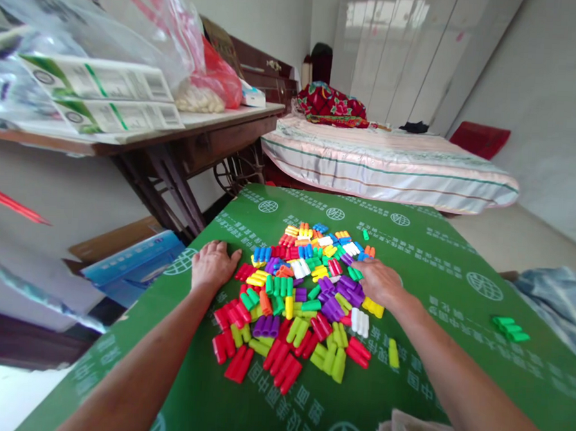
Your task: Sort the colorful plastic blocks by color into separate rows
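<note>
block pile (303, 300) mid-worktop (440, 262), lying between my hands | left hand (213, 263) flat at pile's left edge, fingers released | right hand (381, 281) on right edge, touching purple blocks (336, 305), fingers curled, grasp unclear | blocks' long axes mixed

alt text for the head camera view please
A person's left hand rests flat on a green printed table cover beside a pile of small colourful plastic pieces, while the right hand lies on the pile's right side. A few green pieces sit apart at right; a bed stands behind.
</note>
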Available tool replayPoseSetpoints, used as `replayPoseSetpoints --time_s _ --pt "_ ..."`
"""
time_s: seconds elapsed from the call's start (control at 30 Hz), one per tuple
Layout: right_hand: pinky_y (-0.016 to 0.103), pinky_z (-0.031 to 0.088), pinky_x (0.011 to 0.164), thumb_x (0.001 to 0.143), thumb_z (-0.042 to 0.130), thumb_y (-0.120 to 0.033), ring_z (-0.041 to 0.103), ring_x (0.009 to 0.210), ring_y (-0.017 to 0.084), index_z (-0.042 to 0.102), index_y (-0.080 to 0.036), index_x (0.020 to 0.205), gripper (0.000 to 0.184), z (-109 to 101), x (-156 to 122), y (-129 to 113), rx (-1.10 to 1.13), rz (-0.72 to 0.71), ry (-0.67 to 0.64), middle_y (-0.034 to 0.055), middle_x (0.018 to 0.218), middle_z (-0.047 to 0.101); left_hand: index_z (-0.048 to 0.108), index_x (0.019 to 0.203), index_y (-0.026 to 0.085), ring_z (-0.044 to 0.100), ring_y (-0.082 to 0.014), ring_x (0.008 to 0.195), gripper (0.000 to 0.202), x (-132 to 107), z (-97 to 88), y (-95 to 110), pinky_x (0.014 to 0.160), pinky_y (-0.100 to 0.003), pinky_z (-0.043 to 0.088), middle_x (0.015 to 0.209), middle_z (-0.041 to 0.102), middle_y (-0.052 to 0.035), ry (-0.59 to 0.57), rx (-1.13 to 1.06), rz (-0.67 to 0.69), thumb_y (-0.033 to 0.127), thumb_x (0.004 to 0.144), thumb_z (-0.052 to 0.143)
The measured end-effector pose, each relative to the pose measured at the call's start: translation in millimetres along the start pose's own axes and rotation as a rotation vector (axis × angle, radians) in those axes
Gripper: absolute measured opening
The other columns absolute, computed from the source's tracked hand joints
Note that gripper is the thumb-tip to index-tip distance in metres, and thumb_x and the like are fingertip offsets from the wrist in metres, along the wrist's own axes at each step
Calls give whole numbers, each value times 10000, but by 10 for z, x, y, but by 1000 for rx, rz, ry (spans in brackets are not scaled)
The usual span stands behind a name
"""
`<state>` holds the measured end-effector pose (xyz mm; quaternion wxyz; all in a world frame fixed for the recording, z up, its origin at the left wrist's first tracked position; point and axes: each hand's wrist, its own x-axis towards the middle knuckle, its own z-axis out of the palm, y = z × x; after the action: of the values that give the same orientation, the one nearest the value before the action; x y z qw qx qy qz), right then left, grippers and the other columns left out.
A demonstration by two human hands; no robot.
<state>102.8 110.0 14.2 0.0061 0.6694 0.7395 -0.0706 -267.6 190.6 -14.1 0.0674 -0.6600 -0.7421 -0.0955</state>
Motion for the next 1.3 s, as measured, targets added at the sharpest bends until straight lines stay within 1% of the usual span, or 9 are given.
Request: replayPoseSetpoints --time_s 0.27,0.47,0.6,0.8,0.9,1.03,1.13,1.2,1.3 --pt "348 484 814 719 502 -30 636 1026 268 646 -235 1201 543 93 97 -5 66 79 36 119 1100 671 559 1175 104 436 -347 1256 585 -4 -24 7 1003 -483 354 1326 528 -189 1 -5 2 526 870 293" --pt "297 493 747 746 580 -172 668 876 210 730 -258 991 300 192 72 193 258 135 140 34 933 722 570 1143 104 451 -349 1237 567 -15 -51 23 996 -475 361 1305 538 -196 -5 -8 7 525 865 310" --pt "235 500 706 774 546 -226 664 777 140 723 -218 941 244 272 6 339 423 99 206 3 878 723 560 1155 108 443 -352 1239 580 -2 -49 22 1001 -478 354 1318 526 -195 -17 -2 -2 538 863 305" --pt "250 485 585 705 569 -324 610 620 139 710 -179 795 221 256 -375 440 760 79 505 29 773 656 549 1170 112 416 -359 1260 630 22 -95 17 1007 -485 343 1352 498 -194 -61 -16 23 573 871 241" --pt "269 463 575 719 545 -360 574 580 140 716 -193 798 251 251 -768 619 634 221 602 31 742 636 537 1176 85 419 -384 1246 664 60 -121 16 997 -515 343 1344 490 -222 -84 -26 14 587 857 242" --pt "320 488 659 722 522 -399 615 661 187 722 -197 846 310 345 -1421 1109 429 508 637 72 849 682 538 1176 83 415 -391 1241 694 125 -125 17 986 -524 347 1357 474 -227 -100 -23 16 608 839 235" --pt "360 496 703 770 484 -383 647 785 251 728 -193 905 337 430 -1834 1515 258 785 550 110 948 697 541 1177 85 428 -374 1234 693 154 -125 18 970 -508 363 1362 475 -224 -114 9 12 604 838 232" --pt "377 495 704 809 460 -372 653 836 285 726 -195 973 358 468 -1997 1709 164 934 456 124 972 701 557 1149 87 446 -370 1216 686 165 -130 19 950 -501 379 1342 496 -226 -116 31 15 602 838 227" --pt "379 495 706 855 429 -380 656 879 301 705 -194 1062 391 497 -2068 1840 97 1010 316 127 1001 703 569 1132 104 459 -368 1203 670 172 -144 28 944 -496 386 1328 515 -219 -118 45 6 601 833 234"
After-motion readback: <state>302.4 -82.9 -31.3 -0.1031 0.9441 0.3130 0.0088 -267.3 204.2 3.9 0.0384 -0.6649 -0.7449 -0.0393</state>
